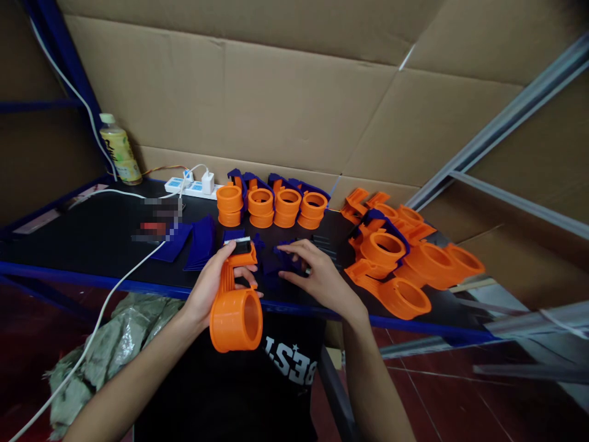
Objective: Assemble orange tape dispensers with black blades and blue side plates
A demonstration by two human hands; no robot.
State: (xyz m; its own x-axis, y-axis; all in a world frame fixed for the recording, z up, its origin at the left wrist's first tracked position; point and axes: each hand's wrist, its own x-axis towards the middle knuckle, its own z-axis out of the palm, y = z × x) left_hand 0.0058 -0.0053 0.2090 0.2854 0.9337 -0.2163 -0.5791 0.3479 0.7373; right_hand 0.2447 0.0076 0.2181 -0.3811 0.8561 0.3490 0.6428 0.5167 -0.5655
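Note:
My left hand (209, 285) is closed around an orange plastic tape dispenser (230, 322), its wide ring hanging toward my lap. At its upper end sit a black piece and a white toothed blade (237, 240). My right hand (317, 270) hovers over the table just to the right, thumb and index finger apart, with no object visible between them. Under and beside its fingertips lie small dark blue plastic parts (271, 261), partly hidden by the fingers. Thin dark strips (324, 244) lie behind that hand.
Orange dispensers with blue parts (288, 205) stand in a row at the back. More orange dispenser bodies (405, 298) are heaped at right. Flat blue plates (201, 244) lie left of my hands. A power strip (197, 187), white cable (124, 276) and bottle (120, 150) are farther left.

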